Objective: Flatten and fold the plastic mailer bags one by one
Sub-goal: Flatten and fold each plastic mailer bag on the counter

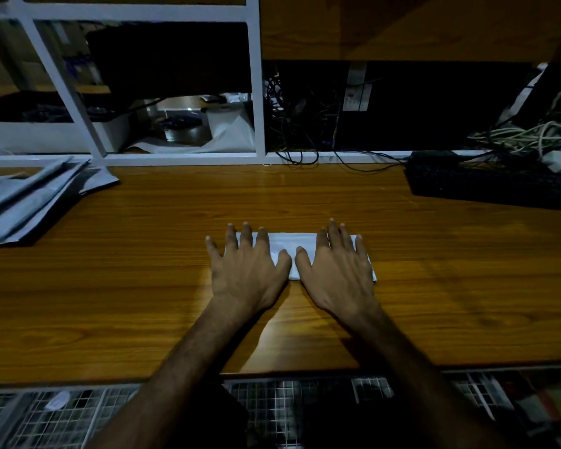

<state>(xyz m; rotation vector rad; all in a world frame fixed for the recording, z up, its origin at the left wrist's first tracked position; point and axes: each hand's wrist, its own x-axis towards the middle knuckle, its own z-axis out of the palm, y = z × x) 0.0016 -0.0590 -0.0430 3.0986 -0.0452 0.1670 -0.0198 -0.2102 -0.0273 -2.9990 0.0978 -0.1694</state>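
Folded white mailer [290, 251]: table [434, 270] centre, near edge; left hand [247, 267], right hand [336, 265] flat on top, fingers spread, gripping nothing; advice: press palms outward, crease sharp; unfolded pile [30, 197] far left.

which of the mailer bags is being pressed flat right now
The white folded plastic mailer bag at the table's middle, under both the left hand and right hand. The grey mailer bags lie untouched in a pile at far left.

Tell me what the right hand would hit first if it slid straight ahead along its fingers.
Bare brown wooden tabletop first, then probably the white frame rail with dark cables at the back edge. The right hand presses the folded white plastic mailer; depth is uncertain.
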